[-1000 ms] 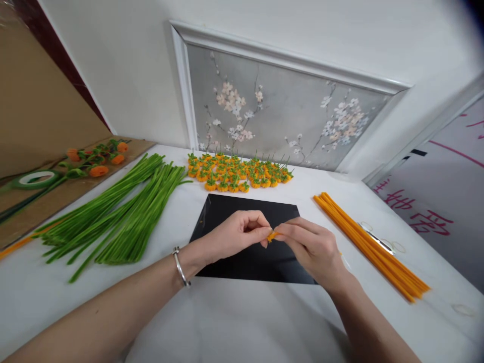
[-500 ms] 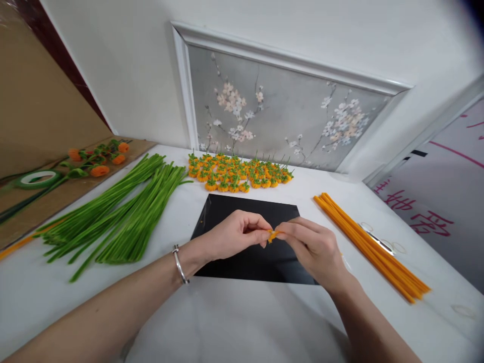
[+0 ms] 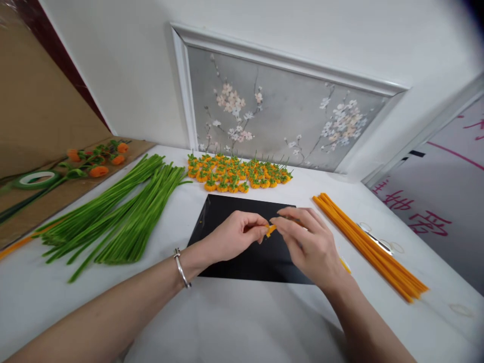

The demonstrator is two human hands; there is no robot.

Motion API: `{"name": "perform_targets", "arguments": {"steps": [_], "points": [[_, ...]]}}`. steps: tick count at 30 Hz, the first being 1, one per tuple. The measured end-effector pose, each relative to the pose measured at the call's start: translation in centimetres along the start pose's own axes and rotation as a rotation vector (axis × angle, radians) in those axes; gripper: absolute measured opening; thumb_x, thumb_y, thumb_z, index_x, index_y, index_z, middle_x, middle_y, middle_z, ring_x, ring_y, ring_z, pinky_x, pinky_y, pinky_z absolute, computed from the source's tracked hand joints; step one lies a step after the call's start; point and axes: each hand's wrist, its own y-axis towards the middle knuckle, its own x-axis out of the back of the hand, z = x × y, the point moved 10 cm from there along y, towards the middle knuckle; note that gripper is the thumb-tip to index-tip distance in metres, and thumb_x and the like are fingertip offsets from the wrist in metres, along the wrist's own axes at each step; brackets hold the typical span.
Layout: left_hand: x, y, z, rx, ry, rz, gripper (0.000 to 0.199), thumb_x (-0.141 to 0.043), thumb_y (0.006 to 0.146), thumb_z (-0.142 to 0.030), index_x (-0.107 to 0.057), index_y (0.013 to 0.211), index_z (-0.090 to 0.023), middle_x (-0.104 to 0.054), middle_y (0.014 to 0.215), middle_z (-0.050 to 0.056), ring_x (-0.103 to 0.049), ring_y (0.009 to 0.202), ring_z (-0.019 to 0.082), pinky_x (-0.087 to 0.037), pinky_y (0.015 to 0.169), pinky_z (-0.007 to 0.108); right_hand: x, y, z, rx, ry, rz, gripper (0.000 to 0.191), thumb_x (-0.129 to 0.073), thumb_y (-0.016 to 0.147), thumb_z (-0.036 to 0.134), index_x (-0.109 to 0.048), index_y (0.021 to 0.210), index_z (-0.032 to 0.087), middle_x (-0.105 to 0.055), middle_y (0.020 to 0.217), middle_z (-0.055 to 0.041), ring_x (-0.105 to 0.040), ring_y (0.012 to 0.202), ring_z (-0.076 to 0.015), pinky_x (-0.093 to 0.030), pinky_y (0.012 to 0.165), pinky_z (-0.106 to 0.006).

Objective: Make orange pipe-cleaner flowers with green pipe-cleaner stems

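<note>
My left hand [image 3: 244, 233] pinches a short, bent piece of orange pipe cleaner [image 3: 271, 230] between thumb and fingertips, above a black mat [image 3: 242, 267]. At the other end of that piece are the fingers of my right hand [image 3: 308, 239]; a bit of orange shows between them, and its thumb is mostly hidden. Behind the mat stand several small orange pumpkin-like pieces [image 3: 234, 174] with green tops and stems. A bundle of orange pipe cleaners [image 3: 370, 247] lies to the right of my right hand.
Green pipe cleaners [image 3: 132, 217] are spread on the white table at left. Farther left, orange flowers [image 3: 99, 172] and a roll of green tape [image 3: 37, 179] rest on cardboard [image 3: 22, 222]. Scissors [image 3: 378, 241] lie beside the orange bundle. A framed wall panel [image 3: 280, 111] rises behind.
The fingers of my right hand have lifted and spread a little around the orange piece. My left hand keeps its pinch, almost in place.
</note>
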Motion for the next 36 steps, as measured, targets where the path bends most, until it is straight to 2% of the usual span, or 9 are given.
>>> {"name": "perform_targets", "arguments": {"steps": [2,4,10,17,21,25,29,33,36], "points": [[0.2,0.1,0.1,0.023,-0.044,-0.018,0.02,-0.051,0.086,-0.023,-0.063,0.075,-0.013,-0.056,0.066,-0.001,-0.048,0.063,0.01,-0.039,0.062,0.023,-0.1,0.0,0.9,0.099,-0.118,-0.002,0.029,-0.055,0.086,0.012,-0.066,0.107,0.03,-0.061,0.122,-0.0062,-0.056,0.108,-0.0265,-0.039,0.087,-0.042],[0.2,0.0,0.1,0.038,-0.085,-0.009,0.022,-0.051,0.087,-0.024,-0.061,0.071,-0.013,-0.055,0.065,-0.002,-0.046,0.061,0.009,-0.037,0.059,0.022,-0.3,0.0,1.4,0.146,-0.144,0.002,0.027,-0.059,0.086,0.016,-0.065,0.108,0.031,-0.061,0.125,-0.0059,-0.054,0.112,-0.0276,-0.034,0.091,-0.046],[-0.5,-0.3,-0.2,0.065,-0.239,0.029,0.015,-0.059,0.084,-0.026,-0.063,0.077,-0.013,-0.061,0.072,0.0,-0.052,0.065,0.009,-0.039,0.058,0.021,-0.3,0.1,0.6,0.083,0.011,-0.058,0.016,-0.058,0.088,0.016,-0.067,0.096,0.026,-0.07,0.101,-0.0028,-0.059,0.1,-0.0218,-0.039,0.086,-0.04],[-0.6,-0.1,-0.1,0.038,-0.217,0.045,0.012,-0.06,0.084,-0.024,-0.063,0.081,-0.013,-0.066,0.075,0.002,-0.059,0.069,0.011,-0.045,0.064,0.023,-0.6,0.1,-0.2,0.002,0.085,-0.01,0.015,-0.055,0.09,0.02,-0.069,0.092,0.025,-0.07,0.095,-0.003,-0.061,0.088,-0.0192,-0.041,0.075,-0.035],[-0.4,-0.2,-0.6,-0.035,-0.113,-0.006,0.009,-0.055,0.084,-0.017,-0.064,0.082,-0.013,-0.067,0.077,0.002,-0.062,0.074,0.013,-0.047,0.072,0.025,-0.8,0.0,-0.5,-0.065,0.094,-0.009,0.014,-0.055,0.09,0.019,-0.068,0.087,0.023,-0.07,0.09,-0.0026,-0.061,0.081,-0.0174,-0.04,0.07,-0.034],[0.0,-0.6,-1.0,-0.07,0.092,-0.105,0.015,-0.051,0.085,-0.014,-0.065,0.089,-0.016,-0.069,0.079,0.001,-0.062,0.07,0.012,-0.045,0.065,0.023,-0.8,-0.2,-0.9,-0.161,0.113,-0.066,0.011,-0.057,0.087,0.02,-0.067,0.084,0.023,-0.069,0.089,-0.0032,-0.062,0.08,-0.0176,-0.042,0.071,-0.034],[0.1,-1.2,-1.7,-0.142,0.361,-0.192,0.016,-0.051,0.086,-0.015,-0.065,0.092,-0.019,-0.069,0.077,0.0,-0.059,0.063,0.012,-0.042,0.059,0.023,-1.1,-0.7,-2.0,-0.348,0.2,-0.091,0.005,-0.061,0.083,0.021,-0.064,0.08,0.021,-0.068,0.086,-0.0035,-0.064,0.08,-0.0191,-0.047,0.073,-0.035],[-0.5,-1.7,-2.5,-0.263,0.57,-0.23,0.017,-0.047,0.088,-0.014,-0.063,0.091,-0.018,-0.07,0.082,0.003,-0.063,0.071,0.016,-0.045,0.064,0.026,-2.2,-1.5,-3.3,-0.54,0.358,-0.031,0.004,-0.063,0.08,0.023,-0.064,0.078,0.02,-0.069,0.079,-0.0032,-0.064,0.072,-0.0187,-0.051,0.064,-0.031],[-1.0,-1.9,-2.8,-0.322,0.66,-0.237,0.02,-0.044,0.09,-0.014,-0.063,0.091,-0.016,-0.07,0.084,0.006,-0.065,0.076,0.018,-0.047,0.068,0.028,-2.6,-1.9,-3.8,-0.617,0.409,-0.018,0.006,-0.063,0.079,0.024,-0.065,0.076,0.019,-0.069,0.076,-0.0034,-0.064,0.069,-0.0188,-0.052,0.062,-0.03]]}}
